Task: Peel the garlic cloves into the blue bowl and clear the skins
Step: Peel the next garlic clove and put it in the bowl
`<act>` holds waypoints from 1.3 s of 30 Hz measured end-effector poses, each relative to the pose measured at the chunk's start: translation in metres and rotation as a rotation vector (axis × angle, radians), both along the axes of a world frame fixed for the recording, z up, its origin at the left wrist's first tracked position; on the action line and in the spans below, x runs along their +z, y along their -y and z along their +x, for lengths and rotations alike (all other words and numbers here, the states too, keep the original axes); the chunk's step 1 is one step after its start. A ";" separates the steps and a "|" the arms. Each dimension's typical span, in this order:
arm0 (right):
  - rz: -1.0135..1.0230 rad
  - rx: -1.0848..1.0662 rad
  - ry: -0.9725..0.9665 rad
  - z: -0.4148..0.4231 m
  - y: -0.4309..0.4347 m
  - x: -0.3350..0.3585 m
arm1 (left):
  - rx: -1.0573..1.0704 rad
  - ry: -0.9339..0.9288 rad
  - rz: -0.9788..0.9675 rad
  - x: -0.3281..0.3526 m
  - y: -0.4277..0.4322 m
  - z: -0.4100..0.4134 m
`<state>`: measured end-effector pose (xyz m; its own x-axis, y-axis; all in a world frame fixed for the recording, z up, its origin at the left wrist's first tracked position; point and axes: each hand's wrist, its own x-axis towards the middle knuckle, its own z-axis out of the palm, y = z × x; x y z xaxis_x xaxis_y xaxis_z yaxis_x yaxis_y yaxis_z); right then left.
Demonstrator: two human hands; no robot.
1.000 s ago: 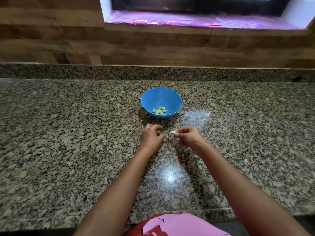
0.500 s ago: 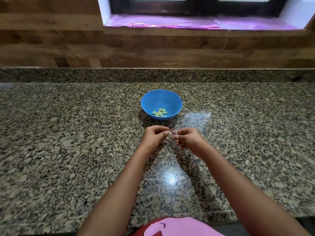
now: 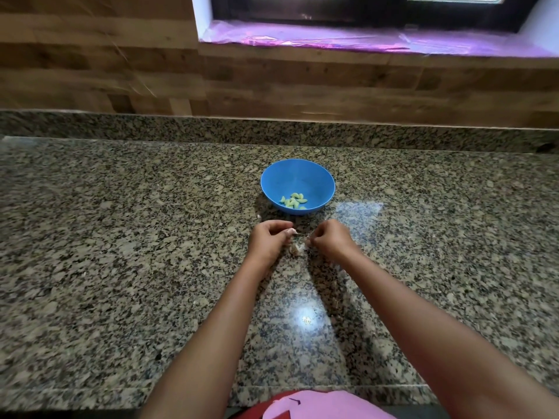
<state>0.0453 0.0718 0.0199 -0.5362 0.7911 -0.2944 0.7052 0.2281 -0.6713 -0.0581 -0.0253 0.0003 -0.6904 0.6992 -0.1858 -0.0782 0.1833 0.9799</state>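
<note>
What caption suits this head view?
Left hand and right hand pull papery skin off a garlic clove over a speckled granite counter, near a round blue plastic bowl of peeled cloves.

Head-worn camera looks forward and down, near the countertop (image 3: 121,267).

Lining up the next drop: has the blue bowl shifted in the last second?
No. The blue bowl keeps the same small gap to the counter's back edge.

Blue bowl (image 3: 298,176) just beyond hands; granite counter (image 3: 121,267) open either side.
</note>
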 end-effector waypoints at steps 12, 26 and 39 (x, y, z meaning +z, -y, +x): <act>-0.053 -0.092 -0.126 0.003 0.001 0.001 | 0.003 0.025 0.006 -0.002 -0.001 0.000; -0.424 -0.063 -0.363 0.012 0.009 0.014 | -0.046 0.122 0.092 0.001 0.000 0.004; -0.554 -0.110 -0.457 0.021 0.017 0.022 | -0.113 0.188 0.179 0.002 0.007 0.009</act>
